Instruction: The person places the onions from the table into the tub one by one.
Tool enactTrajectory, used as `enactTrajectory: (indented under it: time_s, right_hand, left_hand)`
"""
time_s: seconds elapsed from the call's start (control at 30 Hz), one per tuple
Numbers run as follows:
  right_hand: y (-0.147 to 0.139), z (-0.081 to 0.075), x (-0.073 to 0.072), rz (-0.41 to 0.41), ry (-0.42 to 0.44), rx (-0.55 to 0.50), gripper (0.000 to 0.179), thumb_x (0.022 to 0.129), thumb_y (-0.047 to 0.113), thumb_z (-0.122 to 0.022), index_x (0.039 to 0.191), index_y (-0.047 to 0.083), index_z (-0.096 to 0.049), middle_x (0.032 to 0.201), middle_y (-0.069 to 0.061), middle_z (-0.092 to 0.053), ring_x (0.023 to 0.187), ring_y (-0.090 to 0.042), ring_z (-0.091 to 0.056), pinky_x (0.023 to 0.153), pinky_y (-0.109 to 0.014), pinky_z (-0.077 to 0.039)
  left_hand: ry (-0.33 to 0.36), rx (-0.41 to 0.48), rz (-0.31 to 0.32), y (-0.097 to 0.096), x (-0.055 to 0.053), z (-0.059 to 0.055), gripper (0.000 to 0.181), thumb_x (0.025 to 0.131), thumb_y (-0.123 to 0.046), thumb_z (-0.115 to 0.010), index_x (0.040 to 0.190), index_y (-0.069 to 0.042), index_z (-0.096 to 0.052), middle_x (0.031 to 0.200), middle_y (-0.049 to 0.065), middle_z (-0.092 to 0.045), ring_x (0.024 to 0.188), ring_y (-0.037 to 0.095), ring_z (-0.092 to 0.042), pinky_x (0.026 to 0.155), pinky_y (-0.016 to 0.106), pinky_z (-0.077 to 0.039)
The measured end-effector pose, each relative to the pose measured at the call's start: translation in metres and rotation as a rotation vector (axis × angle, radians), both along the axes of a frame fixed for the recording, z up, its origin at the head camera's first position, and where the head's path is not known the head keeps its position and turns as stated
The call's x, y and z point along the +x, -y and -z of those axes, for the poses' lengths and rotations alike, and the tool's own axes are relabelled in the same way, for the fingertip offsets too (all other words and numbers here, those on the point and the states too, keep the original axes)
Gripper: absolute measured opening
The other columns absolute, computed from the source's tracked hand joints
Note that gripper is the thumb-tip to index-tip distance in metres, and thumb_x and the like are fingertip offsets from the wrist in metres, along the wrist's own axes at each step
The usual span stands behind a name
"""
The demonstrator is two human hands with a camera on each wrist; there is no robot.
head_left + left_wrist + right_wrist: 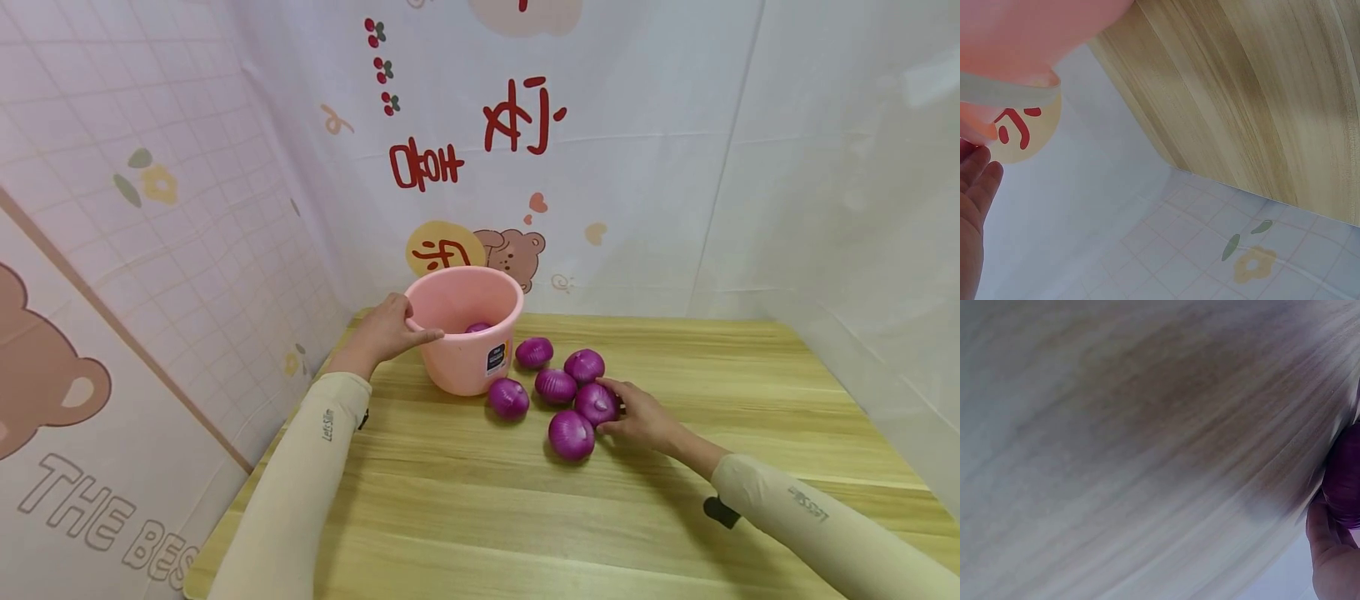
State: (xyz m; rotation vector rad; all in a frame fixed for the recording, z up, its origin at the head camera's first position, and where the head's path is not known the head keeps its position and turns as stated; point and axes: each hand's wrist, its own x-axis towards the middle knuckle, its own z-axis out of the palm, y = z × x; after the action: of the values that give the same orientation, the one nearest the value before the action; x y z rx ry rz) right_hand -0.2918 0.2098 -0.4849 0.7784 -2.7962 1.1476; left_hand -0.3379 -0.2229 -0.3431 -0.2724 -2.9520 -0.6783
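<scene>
My left hand (pixel 390 329) holds the near-left rim of a pink plastic bucket (pixel 461 362), with the thumb along the outside. Inside the bucket, a purple onion (pixel 477 327) shows partly above the near rim. My right hand (pixel 637 417) grips another purple onion (pixel 597 404), fingers at its far side and thumb at its near side. That onion sits among several others, with one onion (pixel 572 435) nearer me and one (pixel 584 366) behind it. At the right wrist view's edge, the gripped onion (pixel 1344 478) appears against the fingers (pixel 1319 531).
More onions lie between the bucket and my right hand, including one (pixel 508 398) close to the bucket's base. Everything stands on a wood-grain table (pixel 480 500). A printed white sheet (pixel 637 167) hangs behind the table and along its sides.
</scene>
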Motion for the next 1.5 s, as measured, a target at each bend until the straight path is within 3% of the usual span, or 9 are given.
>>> enactTrajectory:
  time_s: [0.23,0.57,0.83,1.03,1.27,1.5]
  right_hand:
    - [-0.001,0.002,0.000,0.024,-0.002,0.013,0.081,0.066,0.020,-0.081,0.133,0.001,-0.039,0.108,-0.018,-0.049,0.098,-0.029,-0.053,0.078,-0.035,-0.048]
    - [-0.004,-0.002,0.004,0.051,-0.018,-0.008,0.078,0.067,0.017,-0.081,0.132,0.001,-0.041,0.106,-0.017,-0.050,0.093,-0.029,-0.054,0.075,-0.036,-0.049]
    - [-0.005,-0.012,0.000,0.043,-0.037,-0.095,0.077,0.069,0.021,-0.080,0.132,0.000,-0.041,0.111,-0.019,-0.052,0.092,-0.028,-0.057,0.075,-0.033,-0.050]
    - [0.003,-0.031,-0.006,0.079,-0.012,-0.147,0.077,0.070,0.030,-0.078,0.133,0.005,-0.040,0.115,-0.017,-0.054,0.095,-0.030,-0.057,0.075,-0.038,-0.050]
    - [0.019,-0.056,-0.011,0.125,0.030,-0.148,0.078,0.071,0.042,-0.074,0.135,0.015,-0.039,0.114,-0.009,-0.055,0.099,-0.026,-0.055,0.076,-0.038,-0.049]
    - [0.035,-0.078,-0.016,0.132,0.039,-0.155,0.079,0.072,0.047,-0.071,0.137,0.018,-0.037,0.113,-0.008,-0.056,0.101,-0.024,-0.055,0.076,-0.037,-0.048]
  left_hand:
    - [0.015,-0.012,0.016,-0.003,0.000,-0.004,0.090,0.058,-0.077,-0.058,0.108,-0.004,-0.044,0.100,0.006,-0.042,0.084,0.023,-0.045,0.071,0.036,-0.040]
    - [0.064,-0.114,0.023,-0.003,0.001,-0.012,0.106,0.057,-0.085,-0.049,0.128,-0.006,-0.045,0.126,0.009,-0.038,0.103,0.025,-0.048,0.085,0.047,-0.041]
    - [0.109,-0.134,0.040,-0.004,-0.001,-0.019,0.104,0.058,-0.083,-0.051,0.127,-0.005,-0.045,0.123,0.010,-0.039,0.103,0.025,-0.048,0.085,0.046,-0.041]
    - [0.130,-0.134,0.045,-0.007,-0.003,-0.023,0.093,0.063,-0.074,-0.059,0.122,-0.003,-0.047,0.115,0.010,-0.041,0.099,0.026,-0.048,0.084,0.045,-0.042]
    - [0.133,-0.128,0.052,-0.007,-0.002,-0.025,0.085,0.061,-0.074,-0.061,0.108,-0.004,-0.051,0.102,0.009,-0.042,0.087,0.025,-0.048,0.072,0.039,-0.043]
    - [0.143,-0.105,0.031,-0.009,-0.001,-0.025,0.073,0.063,-0.071,-0.063,0.102,-0.011,-0.051,0.101,0.007,-0.043,0.086,0.025,-0.048,0.070,0.038,-0.044]
